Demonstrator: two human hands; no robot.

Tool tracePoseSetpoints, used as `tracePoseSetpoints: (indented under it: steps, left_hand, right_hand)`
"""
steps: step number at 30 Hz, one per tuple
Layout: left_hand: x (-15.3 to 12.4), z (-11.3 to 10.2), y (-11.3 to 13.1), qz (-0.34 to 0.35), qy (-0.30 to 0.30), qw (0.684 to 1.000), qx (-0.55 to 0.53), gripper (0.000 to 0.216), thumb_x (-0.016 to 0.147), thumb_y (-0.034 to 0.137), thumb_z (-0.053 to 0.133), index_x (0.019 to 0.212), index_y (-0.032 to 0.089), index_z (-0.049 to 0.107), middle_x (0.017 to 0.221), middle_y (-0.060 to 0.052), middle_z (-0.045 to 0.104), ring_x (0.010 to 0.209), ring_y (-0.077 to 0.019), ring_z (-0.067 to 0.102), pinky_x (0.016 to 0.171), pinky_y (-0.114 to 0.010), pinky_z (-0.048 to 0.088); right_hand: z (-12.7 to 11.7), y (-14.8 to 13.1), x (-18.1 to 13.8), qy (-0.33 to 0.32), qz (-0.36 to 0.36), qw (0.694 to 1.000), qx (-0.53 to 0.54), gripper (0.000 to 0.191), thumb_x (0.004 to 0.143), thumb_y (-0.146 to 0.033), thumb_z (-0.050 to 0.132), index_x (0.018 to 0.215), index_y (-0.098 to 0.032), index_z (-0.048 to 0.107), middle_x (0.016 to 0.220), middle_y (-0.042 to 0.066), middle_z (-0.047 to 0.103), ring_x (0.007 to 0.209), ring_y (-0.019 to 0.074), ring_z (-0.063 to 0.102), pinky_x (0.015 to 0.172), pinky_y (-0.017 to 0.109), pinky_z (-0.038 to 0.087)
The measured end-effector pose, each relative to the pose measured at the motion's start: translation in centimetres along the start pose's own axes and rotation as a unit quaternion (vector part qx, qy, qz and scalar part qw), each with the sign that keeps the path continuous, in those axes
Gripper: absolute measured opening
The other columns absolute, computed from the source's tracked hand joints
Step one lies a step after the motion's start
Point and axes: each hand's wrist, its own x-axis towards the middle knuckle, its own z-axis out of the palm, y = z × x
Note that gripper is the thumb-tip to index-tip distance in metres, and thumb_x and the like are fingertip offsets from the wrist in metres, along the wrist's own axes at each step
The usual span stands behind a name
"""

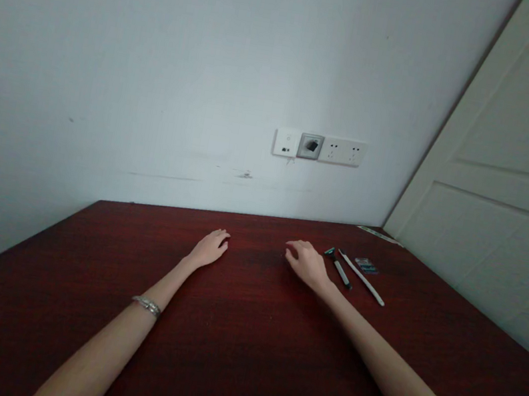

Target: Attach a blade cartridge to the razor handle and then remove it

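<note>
Across the dark red wooden table (228, 354), starting at the left, a bare forearm with a silver bracelet (147, 305) on it reaches forward toward twelve o'clock, and the left hand (209, 248) lies palm down on the wood, fingers loosely spread and holding nothing. At about three o'clock from it, a clear stretch of tabletop apart, the right hand (307, 263) also rests palm down, fingers slightly curled and open, with nothing in its grip. Just beside that hand, at its three o'clock, lies a razor (339, 267) with a dark green head and a grey handle, the head pointing toward eleven o'clock; whether the hand touches it cannot be told. Close on the razor's right lies a long white stick-like tool (361, 278), running from eleven to four o'clock. At about one o'clock from that tool sits a small teal packet (366, 265), flat on the wood. On the pale wall (163, 73) behind the table, at twelve o'clock from the right hand, is a row of white sockets and switches (320, 148). At the far right stands a white panelled door (512, 199).
</note>
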Motion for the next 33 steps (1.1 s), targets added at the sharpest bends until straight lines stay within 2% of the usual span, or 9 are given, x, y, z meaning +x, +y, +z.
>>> tracePoseSetpoints:
  steps: [2, 6, 9, 11, 14, 20, 27, 33]
  left_hand:
    - [0.1, 0.1, 0.0, 0.000, -0.004, 1.000, 0.006, 0.041, 0.087, 0.028, 0.035, 0.119, 0.011, 0.055, 0.132, -0.014, 0.049, 0.127, -0.0224, 0.039, 0.107, -0.036, 0.029]
    - [0.2, 0.1, 0.1, -0.005, -0.008, 1.000, 0.005, 0.043, 0.087, 0.029, 0.034, 0.119, 0.010, 0.055, 0.133, -0.015, 0.048, 0.128, -0.0236, 0.037, 0.107, -0.036, 0.029]
    - [0.2, 0.1, 0.1, -0.005, -0.006, 1.000, 0.003, 0.043, 0.087, 0.030, 0.034, 0.119, 0.010, 0.055, 0.132, -0.014, 0.049, 0.128, -0.0236, 0.038, 0.107, -0.036, 0.029]
    - [0.2, 0.1, 0.1, -0.004, -0.003, 1.000, 0.003, 0.042, 0.087, 0.030, 0.035, 0.119, 0.011, 0.055, 0.131, -0.014, 0.050, 0.128, -0.0232, 0.038, 0.107, -0.036, 0.030]
    - [0.1, 0.1, 0.2, -0.005, 0.002, 1.000, -0.004, 0.041, 0.087, 0.030, 0.036, 0.117, 0.012, 0.056, 0.131, -0.013, 0.050, 0.127, -0.0234, 0.039, 0.106, -0.037, 0.031]
    - [0.1, 0.1, 0.2, -0.001, 0.000, 1.000, -0.003, 0.042, 0.087, 0.030, 0.035, 0.118, 0.010, 0.055, 0.131, -0.014, 0.050, 0.127, -0.0234, 0.039, 0.106, -0.037, 0.030]
    - [0.0, 0.1, 0.1, 0.000, -0.001, 1.000, -0.012, 0.042, 0.087, 0.030, 0.035, 0.118, 0.010, 0.055, 0.132, -0.015, 0.049, 0.128, -0.0237, 0.038, 0.106, -0.038, 0.030]
    - [0.2, 0.3, 0.1, -0.002, -0.005, 1.000, -0.002, 0.043, 0.087, 0.030, 0.035, 0.118, 0.009, 0.056, 0.133, -0.015, 0.048, 0.128, -0.0241, 0.039, 0.107, -0.037, 0.029]
  right_hand:
    - [-1.9, 1.9, 0.2, 0.008, 0.054, 0.998, -0.016, 0.029, 0.086, -0.031, 0.043, 0.105, -0.021, 0.062, 0.102, 0.007, 0.067, 0.094, 0.0199, 0.060, 0.075, 0.028, 0.044]
    - [-5.2, 7.4, -0.1, -0.041, 0.162, 0.985, -0.044, 0.023, 0.079, -0.035, 0.052, 0.090, -0.021, 0.066, 0.086, 0.007, 0.069, 0.079, 0.0206, 0.064, 0.063, 0.025, 0.042]
    - [-6.3, 10.8, -1.4, -0.074, 0.207, 0.975, -0.025, 0.030, 0.076, -0.044, 0.055, 0.084, -0.018, 0.067, 0.077, 0.008, 0.069, 0.070, 0.0197, 0.064, 0.058, 0.024, 0.041]
    - [-6.2, 12.0, -2.3, -0.093, 0.223, 0.970, -0.015, 0.035, 0.075, -0.048, 0.055, 0.082, -0.017, 0.067, 0.073, 0.009, 0.068, 0.068, 0.0204, 0.064, 0.056, 0.024, 0.040]
    - [-5.7, 12.3, -3.2, -0.117, 0.230, 0.966, -0.018, 0.040, 0.075, -0.053, 0.052, 0.079, -0.016, 0.067, 0.074, 0.011, 0.068, 0.073, 0.0232, 0.065, 0.057, 0.025, 0.040]
    - [-5.4, 10.8, -3.7, -0.139, 0.251, 0.956, -0.059, 0.048, 0.077, -0.060, 0.045, 0.078, -0.017, 0.066, 0.081, 0.013, 0.067, 0.081, 0.0278, 0.065, 0.063, 0.031, 0.043]
    - [-5.9, 9.7, -4.0, -0.152, 0.254, 0.950, -0.098, 0.048, 0.080, -0.060, 0.039, 0.079, -0.020, 0.065, 0.085, 0.011, 0.067, 0.082, 0.0282, 0.064, 0.067, 0.036, 0.046]
    - [-5.3, 9.8, -4.6, -0.174, 0.249, 0.945, -0.122, 0.049, 0.081, -0.060, 0.037, 0.081, -0.018, 0.063, 0.091, 0.013, 0.066, 0.086, 0.0295, 0.063, 0.070, 0.039, 0.045]
